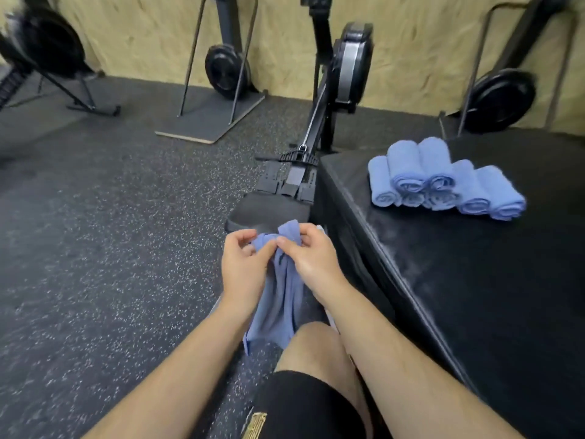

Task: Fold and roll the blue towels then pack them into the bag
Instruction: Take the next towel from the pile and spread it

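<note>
My knee (311,346) and black shorts (304,407) sit closest to the lens, bare forearms reaching out on either side. Just past the knee I have both hands closed on one loose blue towel (278,299). The left hand (243,267) pinches its upper edge between thumb and fingers, and the right hand (311,255) grips the bunched top right beside it, fingertips of the two hands nearly touching. The cloth hangs down from that grip in soft folds, its lower edge ending near the knee above the speckled floor (110,248). It is unfolded and unrolled.

To my right stands a black box (474,312), its flat top serving as a tabletop. On its far part lies a stack of rolls (443,182), blue towels already rolled: a row lying side by side with two more resting on top, open ends facing me.

Straight ahead beyond the hands runs a rower (316,128), its dark seat just behind the towel. More gym machines stand along the pale wall (142,33) at the back
</note>
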